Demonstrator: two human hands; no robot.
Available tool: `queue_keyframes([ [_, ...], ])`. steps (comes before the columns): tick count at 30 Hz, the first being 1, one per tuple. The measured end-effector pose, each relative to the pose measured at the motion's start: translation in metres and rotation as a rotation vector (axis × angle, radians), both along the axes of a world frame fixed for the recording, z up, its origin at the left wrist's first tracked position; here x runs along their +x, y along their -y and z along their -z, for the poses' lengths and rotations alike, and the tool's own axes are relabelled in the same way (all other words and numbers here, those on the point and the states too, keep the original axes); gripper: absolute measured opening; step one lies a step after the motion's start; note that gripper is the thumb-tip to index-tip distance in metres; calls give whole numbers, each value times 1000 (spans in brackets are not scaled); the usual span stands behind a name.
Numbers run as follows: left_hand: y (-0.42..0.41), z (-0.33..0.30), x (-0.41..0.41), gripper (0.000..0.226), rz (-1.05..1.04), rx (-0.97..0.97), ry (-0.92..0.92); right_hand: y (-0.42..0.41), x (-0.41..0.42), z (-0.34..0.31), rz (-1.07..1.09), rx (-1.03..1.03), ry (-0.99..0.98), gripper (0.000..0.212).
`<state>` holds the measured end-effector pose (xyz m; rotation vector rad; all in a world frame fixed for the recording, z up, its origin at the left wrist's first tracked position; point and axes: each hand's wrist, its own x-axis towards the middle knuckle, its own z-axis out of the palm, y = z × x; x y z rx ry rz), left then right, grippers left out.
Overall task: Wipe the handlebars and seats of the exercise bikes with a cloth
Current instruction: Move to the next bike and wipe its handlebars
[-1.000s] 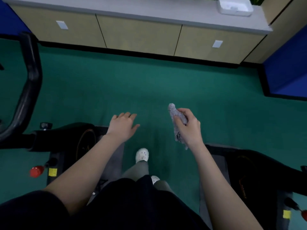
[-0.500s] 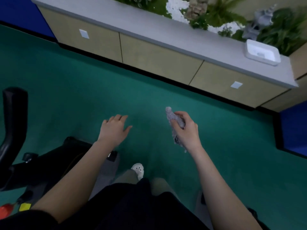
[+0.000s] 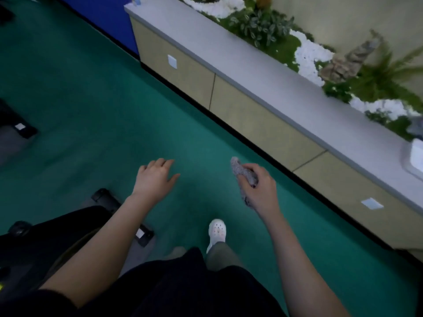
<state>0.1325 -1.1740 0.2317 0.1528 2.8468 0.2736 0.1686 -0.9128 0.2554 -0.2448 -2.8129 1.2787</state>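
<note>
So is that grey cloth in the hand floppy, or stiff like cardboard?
Probably floppy. The grey cloth is scrunched into a bunch inside the right hand, and stiff things don't bunch like that. One end pokes up above the fingers and another hangs below the palm, so it likely droops. It's likely light too: one hand holds it while the left hand stays empty.

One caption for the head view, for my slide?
Right hand grips a grey cloth, left hand open, above green floor.
</note>
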Motion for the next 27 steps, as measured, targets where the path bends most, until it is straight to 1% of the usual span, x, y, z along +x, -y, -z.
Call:
queue_keyframes([
  [2, -15, -4, -25, 54, -61, -4, -5, -16, -41, -1, -52, -12, -4, 21],
  [5, -30, -10, -53, 55, -150, -27, -11, -32, -98, -3, -124, -79, 45, 19],
  [10, -25, -16, -81, 54, -316, -28, 9, -18, -176, -4, -292, -101, 83, 18],
  [13, -6, -15, -97, 54, -440, -31, -6, 12, -215, -4, -434, -103, 97, 19],
  [16, 21, -12, -120, 54, -536, -11, -19, 49, -258, -4, -530, -109, 106, 19],
  [24, 118, -6, -221, 53, -701, 42, -70, 168, -390, -13, -660, -99, 64, 21],
  [27, 154, -8, -248, 53, -744, 28, -98, 214, -432, -18, -684, -113, 43, 20],
])
